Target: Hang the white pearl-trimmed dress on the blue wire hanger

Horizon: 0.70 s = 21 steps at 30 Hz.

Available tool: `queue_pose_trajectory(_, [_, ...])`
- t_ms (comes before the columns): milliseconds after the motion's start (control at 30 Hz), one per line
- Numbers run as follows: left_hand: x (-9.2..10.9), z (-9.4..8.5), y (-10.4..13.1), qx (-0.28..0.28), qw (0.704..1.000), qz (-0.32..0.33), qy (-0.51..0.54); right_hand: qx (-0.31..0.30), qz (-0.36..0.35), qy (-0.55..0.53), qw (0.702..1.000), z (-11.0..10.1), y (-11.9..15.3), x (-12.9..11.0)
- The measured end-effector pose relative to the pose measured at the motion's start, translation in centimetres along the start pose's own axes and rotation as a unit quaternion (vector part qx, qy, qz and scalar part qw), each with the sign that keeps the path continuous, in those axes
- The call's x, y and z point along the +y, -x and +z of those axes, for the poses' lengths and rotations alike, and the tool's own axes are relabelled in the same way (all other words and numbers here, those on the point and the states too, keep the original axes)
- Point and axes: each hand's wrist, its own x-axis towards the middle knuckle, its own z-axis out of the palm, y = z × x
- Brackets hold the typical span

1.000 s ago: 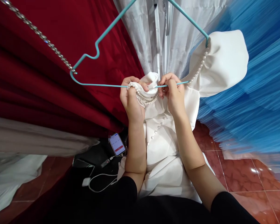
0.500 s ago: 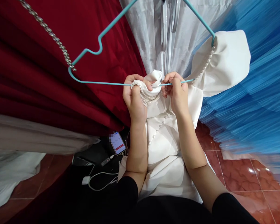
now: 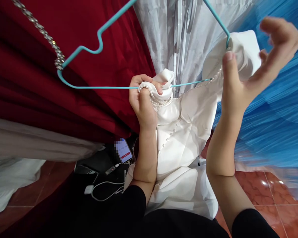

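Note:
A white dress (image 3: 173,142) with a pearl-trimmed neckline and a row of small buttons hangs in front of me. My left hand (image 3: 143,99) grips its bunched, pearl-edged fabric at the lower bar of a light-blue hanger (image 3: 106,87). The hanger's right end sits inside the neckline by the puff sleeve (image 3: 247,43). My right hand (image 3: 250,72) is open beside that end, its thumb raised in front of the pearl trim and its fingers spread and curved. Whether the thumb touches the trim I cannot tell.
A beaded chain (image 3: 47,36) runs down to the hanger's left end. Dark red fabric (image 3: 89,66) hangs at left, blue tulle (image 3: 270,129) at right, whitish cloth behind. Below left, a phone (image 3: 124,151) with white cables lies on a black surface. The floor is red tile.
My right hand has let go near the middle of the lower bar and moved right and up to the hanger's right end, opening its fingers. The left hand keeps its grip.

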Motion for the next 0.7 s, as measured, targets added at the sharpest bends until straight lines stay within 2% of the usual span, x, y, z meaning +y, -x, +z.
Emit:
queue_pose_trajectory(33, [0.0,0.0,0.0,-0.001,1.0,0.001,0.005,-0.003,-0.149,0.064,0.987,0.0,-0.8,1.1])
queue_pose_trajectory(67, [0.0,0.0,0.0,-0.002,1.0,0.004,0.009,-0.028,-0.23,0.1,0.968,0.2,-1.5,2.3])
queue_pose_trajectory(100, [0.0,-0.1,-0.1,-0.002,1.0,0.01,0.011,-0.064,-0.246,0.117,0.96,0.5,-2.1,3.4])
queue_pose_trajectory(200, [0.0,-0.4,-0.3,0.004,0.999,0.037,0.006,-0.081,-0.195,0.094,0.973,1.4,-3.2,5.8])
queue_pose_trajectory(300, [0.3,-0.7,-0.5,-0.001,0.999,0.051,-0.005,-0.024,-0.161,0.018,0.987,1.7,-4.3,6.3])
queue_pose_trajectory(400, [0.4,-0.7,-0.5,-0.014,0.999,0.031,0.001,0.012,-0.142,-0.022,0.99,1.2,-5.8,6.3])
queue_pose_trajectory(500, [0.2,-0.5,-0.3,-0.003,1.0,0.007,-0.011,0.048,-0.083,-0.02,0.995,-0.2,-6.8,7.3])
queue_pose_trajectory(600, [0.0,-0.5,-0.3,0.002,0.999,-0.001,-0.033,0.083,-0.028,-0.004,0.996,-1.8,-6.5,8.8])
queue_pose_trajectory(700, [-0.1,-0.4,-0.3,-0.007,1.0,0.0,-0.02,0.14,-0.044,0.0,0.989,-2.7,-4.3,9.5])
